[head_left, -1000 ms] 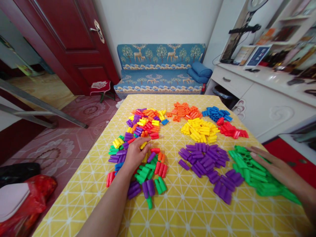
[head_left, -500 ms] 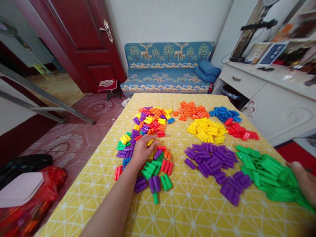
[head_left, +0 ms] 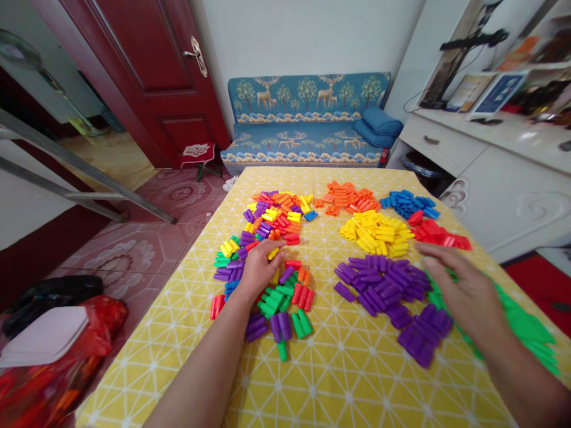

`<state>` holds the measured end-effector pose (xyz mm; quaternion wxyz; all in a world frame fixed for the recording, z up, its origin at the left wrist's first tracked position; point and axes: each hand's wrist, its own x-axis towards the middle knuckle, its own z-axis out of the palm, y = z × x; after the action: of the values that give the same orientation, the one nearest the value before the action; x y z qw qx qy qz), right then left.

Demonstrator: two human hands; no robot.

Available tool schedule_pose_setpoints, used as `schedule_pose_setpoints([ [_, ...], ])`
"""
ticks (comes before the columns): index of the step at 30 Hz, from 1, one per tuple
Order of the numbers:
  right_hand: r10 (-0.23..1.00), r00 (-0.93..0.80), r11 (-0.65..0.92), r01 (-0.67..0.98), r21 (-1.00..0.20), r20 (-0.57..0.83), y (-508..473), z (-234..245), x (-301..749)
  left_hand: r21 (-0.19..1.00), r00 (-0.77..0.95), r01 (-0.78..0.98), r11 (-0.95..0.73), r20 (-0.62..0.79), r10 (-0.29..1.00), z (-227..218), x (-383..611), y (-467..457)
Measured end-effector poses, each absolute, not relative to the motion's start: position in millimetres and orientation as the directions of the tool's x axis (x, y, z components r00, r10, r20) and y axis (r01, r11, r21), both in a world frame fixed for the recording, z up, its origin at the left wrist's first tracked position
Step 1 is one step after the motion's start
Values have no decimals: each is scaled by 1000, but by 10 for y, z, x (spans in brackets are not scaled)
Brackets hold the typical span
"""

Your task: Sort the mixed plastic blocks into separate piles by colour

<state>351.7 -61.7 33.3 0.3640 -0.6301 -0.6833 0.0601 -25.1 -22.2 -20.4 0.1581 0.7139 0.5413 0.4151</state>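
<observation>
My left hand [head_left: 259, 267] is closed on a yellow toy block [head_left: 273, 254], which shows between thumb and fingers. Around it lies a mixed heap of toy blocks [head_left: 279, 221] in red, orange, purple, yellow, green and blue. My right hand [head_left: 468, 288] hovers with fingers stretched out over the green blocks [head_left: 521, 315] and holds nothing; it hides part of that pile. Its fingertips point toward the yellow pile [head_left: 377, 233] and the purple pile [head_left: 383, 282].
Orange blocks [head_left: 345, 197], blue blocks [head_left: 408, 204] and red blocks [head_left: 439, 232] lie in separate piles toward the far side of the table [head_left: 339, 368]. A sofa [head_left: 307, 128] stands beyond. A white cabinet [head_left: 517, 190] is at right, a red bag [head_left: 104, 324] at left.
My right hand has moved from the right edge leftward and forward, over the green pile. My left hand stays over the mixed heap with the yellow block. The view has shifted slightly.
</observation>
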Motion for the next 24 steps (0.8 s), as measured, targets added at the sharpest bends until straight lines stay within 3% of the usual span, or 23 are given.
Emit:
schedule_pose_setpoints([
  [2,891,-255,444,667,-598,377,-499,354,2878,676,68,640,-365,424,903,-203,-251,-226],
  [4,816,-458,572,553,-606,352,-369,289,2317,678,70,635,-371,428,901,-210,-255,-226],
  [7,744,-601,647,542,-536,291,-179,145,1734,678,73,629,-381,436,897,-225,-264,-218],
  [10,762,-615,631,632,-449,204,-55,54,1457,680,76,625,-383,436,897,-223,-267,-210],
  [15,792,-572,604,682,-412,214,33,110,1525,690,67,619,-375,430,901,-195,-252,-222],
  [19,846,-368,512,762,-396,386,295,300,2151,700,59,617,-360,415,908,-196,-243,-228],
  [21,880,-154,345,859,-379,450,504,389,2652,702,55,617,-356,412,909,-203,-242,-224],
  [24,895,204,-33,917,-398,397,803,449,3463,698,57,620,-359,416,908,-217,-247,-215],
])
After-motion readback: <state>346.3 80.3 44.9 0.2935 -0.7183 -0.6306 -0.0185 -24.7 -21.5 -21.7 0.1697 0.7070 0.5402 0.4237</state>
